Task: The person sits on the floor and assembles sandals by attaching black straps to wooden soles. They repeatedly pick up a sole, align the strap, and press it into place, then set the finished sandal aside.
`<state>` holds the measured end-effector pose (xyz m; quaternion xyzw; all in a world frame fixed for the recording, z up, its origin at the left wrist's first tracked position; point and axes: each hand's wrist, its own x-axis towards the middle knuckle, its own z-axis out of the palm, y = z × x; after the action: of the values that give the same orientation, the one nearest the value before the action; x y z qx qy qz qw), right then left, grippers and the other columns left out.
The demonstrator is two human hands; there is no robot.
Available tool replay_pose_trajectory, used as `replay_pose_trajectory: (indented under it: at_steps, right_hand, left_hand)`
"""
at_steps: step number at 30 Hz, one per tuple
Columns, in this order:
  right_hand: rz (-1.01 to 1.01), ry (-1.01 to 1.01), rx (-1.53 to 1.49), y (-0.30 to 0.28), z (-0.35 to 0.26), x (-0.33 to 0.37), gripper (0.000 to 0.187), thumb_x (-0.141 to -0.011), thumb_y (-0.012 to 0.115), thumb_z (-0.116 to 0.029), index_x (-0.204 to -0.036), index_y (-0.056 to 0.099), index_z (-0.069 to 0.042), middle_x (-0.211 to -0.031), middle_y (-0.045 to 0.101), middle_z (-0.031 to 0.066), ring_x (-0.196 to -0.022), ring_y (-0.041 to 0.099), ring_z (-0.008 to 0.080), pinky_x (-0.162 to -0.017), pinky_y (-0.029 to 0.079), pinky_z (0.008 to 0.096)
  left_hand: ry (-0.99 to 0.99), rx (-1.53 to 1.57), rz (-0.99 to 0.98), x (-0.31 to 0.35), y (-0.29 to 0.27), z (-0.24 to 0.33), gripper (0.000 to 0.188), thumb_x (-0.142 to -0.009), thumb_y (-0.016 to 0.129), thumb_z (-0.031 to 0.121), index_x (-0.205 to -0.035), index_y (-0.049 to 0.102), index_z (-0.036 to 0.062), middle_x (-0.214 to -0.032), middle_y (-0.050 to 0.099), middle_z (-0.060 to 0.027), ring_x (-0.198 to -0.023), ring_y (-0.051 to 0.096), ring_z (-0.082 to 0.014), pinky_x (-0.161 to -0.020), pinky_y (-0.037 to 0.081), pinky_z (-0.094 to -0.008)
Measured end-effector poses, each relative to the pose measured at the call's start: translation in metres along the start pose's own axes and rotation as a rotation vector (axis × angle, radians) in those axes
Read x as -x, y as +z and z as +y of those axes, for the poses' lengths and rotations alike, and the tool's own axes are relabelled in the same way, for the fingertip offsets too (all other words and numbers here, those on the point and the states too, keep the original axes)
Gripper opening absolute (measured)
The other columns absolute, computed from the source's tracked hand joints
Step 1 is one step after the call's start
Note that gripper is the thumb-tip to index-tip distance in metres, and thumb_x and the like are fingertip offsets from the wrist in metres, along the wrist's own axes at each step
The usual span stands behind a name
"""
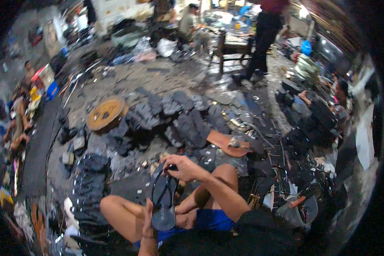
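Note:
A dark sandal (163, 218) with thin black straps stands toe-up before my lap. My left hand (147, 218) holds it by the left edge near the heel, with some of its fingers hidden behind the sole. Up at the toe end, my right hand (182, 167) has its fingers bent and pinched on the black strap (161, 187). My bare knees are bent on both sides of the sandal. Just beyond my hands lies a heap of dark sole-like pieces (187, 123).
A round tan disc (102, 114) and a brown sole-shaped piece (228, 143) lie by the heap. Black footwear (89, 187) is lined up on my left. Tools (301, 202) and scraps clutter my right. Farther off are a wooden chair (234, 47), a standing person (264, 38) and other people seated.

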<state>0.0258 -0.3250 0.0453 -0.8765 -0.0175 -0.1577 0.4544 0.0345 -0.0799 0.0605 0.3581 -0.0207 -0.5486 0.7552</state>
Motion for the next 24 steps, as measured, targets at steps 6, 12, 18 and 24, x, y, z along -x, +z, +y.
replay_pose_trajectory:
  at_steps: [6,12,18,24]
  right_hand:
    - [0.295,0.177,-0.230,0.007,-0.014,0.009,0.029,-0.081,0.067,-0.009,-0.108,0.059,0.000,-0.110,0.062,0.0141,-0.109,0.057,0.0233,-0.094,0.044,0.0339]
    - [-0.024,0.455,-0.510,0.059,-0.066,0.055,0.040,-0.082,0.075,-0.023,-0.103,0.059,0.007,-0.092,0.062,0.0085,-0.099,0.059,0.0181,-0.082,0.049,0.0302]
    - [-0.069,0.581,-0.556,0.088,-0.048,0.056,0.035,-0.084,0.072,-0.031,-0.090,0.068,0.002,-0.081,0.068,0.0062,-0.074,0.059,0.0093,-0.067,0.050,0.0285]
    - [-0.046,0.588,-0.032,0.053,0.079,-0.005,0.031,-0.085,0.065,-0.025,-0.100,0.066,0.001,-0.083,0.067,0.0084,-0.078,0.060,0.0143,-0.070,0.050,0.0303]
  left_hand:
    - [0.153,-0.632,0.129,0.012,-0.031,-0.003,0.030,-0.088,0.066,0.016,-0.110,0.058,-0.0029,-0.096,0.065,-0.0051,-0.083,0.061,-0.0123,-0.074,0.049,-0.0248]
    - [0.352,-0.492,0.360,0.000,-0.025,0.016,0.024,-0.087,0.067,0.010,-0.106,0.059,-0.0024,-0.095,0.065,-0.0035,-0.083,0.060,-0.0102,-0.074,0.048,-0.0240]
    - [0.439,-0.721,0.532,-0.004,-0.030,0.012,0.029,-0.088,0.066,0.012,-0.110,0.058,-0.0039,-0.098,0.065,-0.0052,-0.086,0.059,-0.0100,-0.075,0.048,-0.0238]
    - [0.361,-0.553,0.672,-0.044,-0.073,0.052,0.041,-0.089,0.066,0.020,-0.119,0.053,-0.0042,-0.099,0.065,-0.0067,-0.080,0.059,-0.0085,-0.067,0.048,-0.0221]
